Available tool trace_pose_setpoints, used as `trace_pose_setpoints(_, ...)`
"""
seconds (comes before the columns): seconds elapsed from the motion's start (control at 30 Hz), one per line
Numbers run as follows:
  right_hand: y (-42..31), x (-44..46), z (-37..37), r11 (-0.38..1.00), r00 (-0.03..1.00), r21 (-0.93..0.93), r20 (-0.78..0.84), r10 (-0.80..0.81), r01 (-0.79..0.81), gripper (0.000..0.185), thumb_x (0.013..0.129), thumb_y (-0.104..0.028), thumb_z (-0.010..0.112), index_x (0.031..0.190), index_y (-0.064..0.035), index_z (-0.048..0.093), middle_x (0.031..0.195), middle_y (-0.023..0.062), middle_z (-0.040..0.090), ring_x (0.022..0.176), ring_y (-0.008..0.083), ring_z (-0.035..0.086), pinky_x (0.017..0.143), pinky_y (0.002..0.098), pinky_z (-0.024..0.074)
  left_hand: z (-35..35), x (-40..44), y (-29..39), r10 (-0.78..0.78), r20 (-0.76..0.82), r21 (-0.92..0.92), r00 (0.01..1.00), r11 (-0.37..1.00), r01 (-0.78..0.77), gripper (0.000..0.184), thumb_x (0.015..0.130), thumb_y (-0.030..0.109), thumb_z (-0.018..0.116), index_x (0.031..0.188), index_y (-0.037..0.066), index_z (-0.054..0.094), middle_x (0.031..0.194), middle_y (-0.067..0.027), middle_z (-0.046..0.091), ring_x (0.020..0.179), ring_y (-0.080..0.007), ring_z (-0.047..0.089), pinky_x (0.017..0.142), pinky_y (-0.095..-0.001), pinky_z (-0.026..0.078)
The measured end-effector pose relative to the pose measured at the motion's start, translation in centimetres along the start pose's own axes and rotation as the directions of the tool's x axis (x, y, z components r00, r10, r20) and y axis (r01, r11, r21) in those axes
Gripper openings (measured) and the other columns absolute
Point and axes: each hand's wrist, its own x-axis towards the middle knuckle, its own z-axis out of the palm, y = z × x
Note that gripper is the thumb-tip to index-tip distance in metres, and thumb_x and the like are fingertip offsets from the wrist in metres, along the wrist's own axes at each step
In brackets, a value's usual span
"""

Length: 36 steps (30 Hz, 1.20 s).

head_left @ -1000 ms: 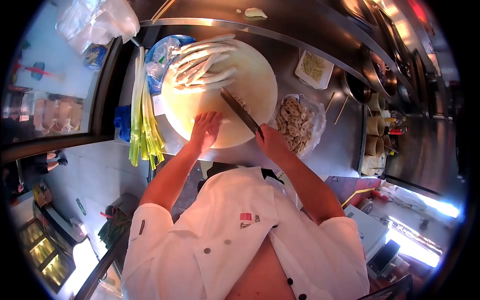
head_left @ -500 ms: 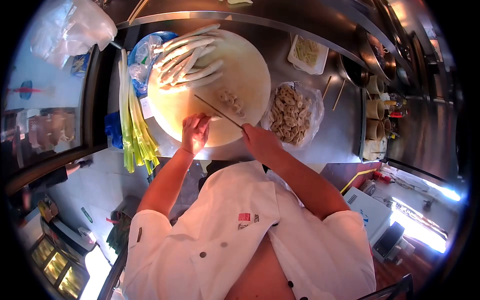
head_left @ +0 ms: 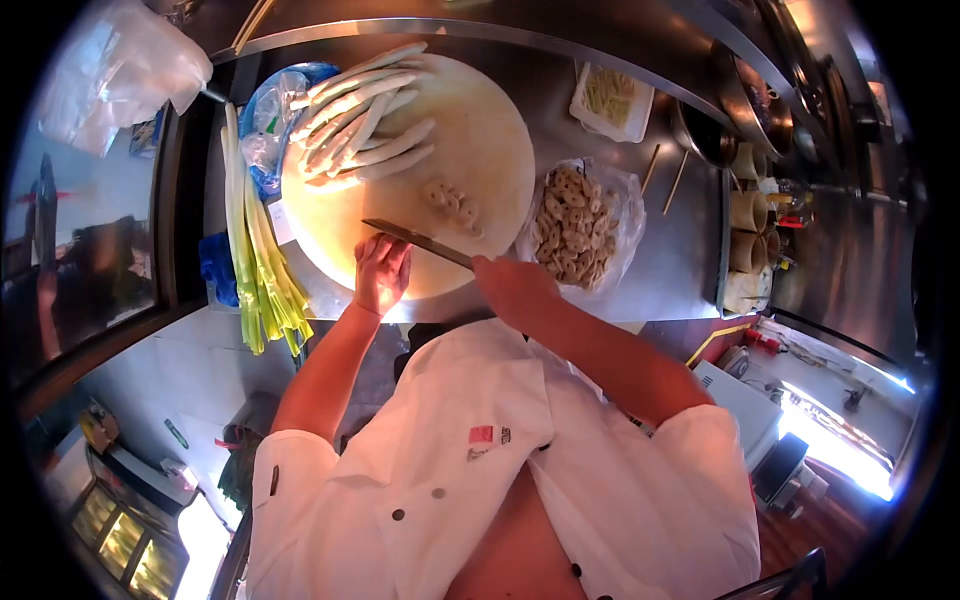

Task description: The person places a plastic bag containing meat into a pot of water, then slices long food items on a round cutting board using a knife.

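My right hand (head_left: 510, 285) is wrapped round the handle of a kitchen knife (head_left: 418, 241), whose blade points left across the round cutting board (head_left: 490, 120). Against the blade's left end my left hand (head_left: 382, 268) is curled, fingers closed; whatever they hold is hidden. Several pale cut rings (head_left: 452, 205) lie on the board just beyond the knife. At the board's far left is a pile of long pale tubular pieces (head_left: 365, 110). To the right of my right hand stands a clear plastic bag full of sliced rings (head_left: 577, 225).
Leeks (head_left: 262, 250) lie along the board's left side, beside a blue plastic bag (head_left: 265, 115). A white tray of thin strips (head_left: 612, 103) and two chopsticks (head_left: 674, 182) are at the right. A metal shelf edge (head_left: 480, 27) crosses the back.
My left hand has curled in more tightly and shifted slightly left and down. The knife has moved left and down, with more of its blade face showing. The whole view has shifted a little.
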Motion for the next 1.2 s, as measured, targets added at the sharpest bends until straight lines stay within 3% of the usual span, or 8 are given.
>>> trace_pose_setpoints(0.23, 0.0, 4.5, 3.3, 0.973, 0.955, 0.145, -0.261, -0.138, 0.181, 0.012, 0.100, -0.019, 0.058, 0.101, -0.0072, 0.058, 0.080, 0.0166, 0.068, 0.066, 0.0391, 0.071, 0.058, 0.0498, 0.0577, -0.2, -0.3, -0.2, 0.007, 0.020, 0.004, 1.000, 1.000, -0.007, 0.036, 0.082, 0.006, 0.074, 0.117, 0.016, 0.069, 0.117, -0.0019, 0.066, 0.110, -0.0259, 0.063, 0.093, -0.0432, 0.045)
trace_pose_setpoints(0.5, 0.2, -0.9, -0.5, 0.996, 0.996, 0.040, -0.056, -0.075, 0.078, 0.016, 0.100, -0.023, 0.058, 0.105, -0.0083, 0.058, 0.082, 0.0129, 0.068, 0.069, 0.0368, 0.072, 0.061, 0.0485, 0.0592, 0.4, -1.1, -0.4, -0.012, -0.022, 0.054, 1.000, 0.998, 0.013, 0.039, 0.081, 0.006, 0.073, 0.119, 0.016, 0.069, 0.120, -0.0019, 0.066, 0.112, -0.0251, 0.063, 0.096, -0.0436, 0.043)
trace_pose_setpoints(0.73, -0.3, 4.8, 4.0, 0.986, 0.969, 0.110, -0.226, -0.096, 0.123, 0.014, 0.099, -0.022, 0.059, 0.102, -0.0078, 0.059, 0.079, 0.0137, 0.070, 0.071, 0.0365, 0.073, 0.060, 0.0489, 0.0591, -0.2, -0.3, -0.1, 0.004, 0.004, 0.036, 1.000, 0.999, -0.004, 0.038, 0.082, 0.005, 0.072, 0.119, 0.015, 0.069, 0.117, -0.0025, 0.067, 0.109, -0.0254, 0.064, 0.094, -0.0421, 0.045)
trace_pose_setpoints(0.8, 0.3, 4.8, 3.0, 0.976, 0.992, 0.192, -0.086, -0.091, 0.106, 0.012, 0.098, -0.018, 0.057, 0.101, -0.0067, 0.059, 0.091, 0.0189, 0.071, 0.078, 0.0394, 0.073, 0.064, 0.0498, 0.0586, -0.6, -0.1, 0.3, -0.006, 0.018, -0.001, 1.000, 1.000, 0.006, 0.031, 0.084, 0.005, 0.073, 0.114, 0.013, 0.069, 0.113, -0.0045, 0.068, 0.106, -0.0284, 0.065, 0.093, -0.0452, 0.045)
trace_pose_setpoints(0.9, 0.4, 2.5, 1.7, 0.992, 0.991, 0.100, -0.117, -0.058, 0.070, 0.014, 0.099, -0.021, 0.059, 0.101, -0.0074, 0.058, 0.079, 0.0141, 0.071, 0.073, 0.0369, 0.073, 0.062, 0.0483, 0.0591, -0.1, -0.6, 0.0, -0.007, -0.048, -0.003, 0.999, 1.000, 0.007, 0.031, 0.084, 0.005, 0.073, 0.114, 0.013, 0.068, 0.112, -0.0059, 0.068, 0.104, -0.0294, 0.065, 0.092, -0.0456, 0.046)
trace_pose_setpoints(1.03, 0.0, -0.2, 1.1, 0.995, 0.992, 0.036, -0.088, -0.094, 0.098, 0.013, 0.099, -0.020, 0.059, 0.101, -0.0074, 0.058, 0.080, 0.0144, 0.071, 0.071, 0.0373, 0.073, 0.061, 0.0480, 0.0586, -0.1, -0.9, 0.1, -0.020, -0.069, 0.007, 0.997, 1.000, 0.020, 0.030, 0.084, 0.004, 0.074, 0.113, 0.012, 0.067, 0.110, -0.0072, 0.068, 0.101, -0.0304, 0.065, 0.091, -0.0458, 0.047)
trace_pose_setpoints(1.13, -0.5, 1.6, 3.3, 0.982, 0.965, 0.111, -0.229, -0.126, 0.155, 0.012, 0.099, -0.020, 0.059, 0.098, -0.0072, 0.058, 0.078, 0.0154, 0.071, 0.067, 0.0373, 0.072, 0.059, 0.0481, 0.0579, 0.1, -1.1, -0.4, 0.001, -0.070, 0.018, 0.998, 1.000, 0.000, 0.033, 0.085, 0.006, 0.074, 0.116, 0.014, 0.068, 0.113, -0.0040, 0.068, 0.107, -0.0267, 0.065, 0.092, -0.0436, 0.046)
trace_pose_setpoints(1.2, -1.1, 4.0, 3.8, 0.973, 0.983, 0.178, -0.138, -0.121, 0.144, 0.014, 0.095, -0.015, 0.061, 0.104, -0.0042, 0.057, 0.089, 0.0189, 0.072, 0.081, 0.0355, 0.075, 0.067, 0.0459, 0.0605, -0.1, -0.8, -0.2, 0.008, -0.035, -0.003, 0.999, 1.000, -0.008, 0.032, 0.084, 0.007, 0.075, 0.115, 0.014, 0.068, 0.112, -0.0038, 0.068, 0.105, -0.0269, 0.065, 0.091, -0.0435, 0.046)
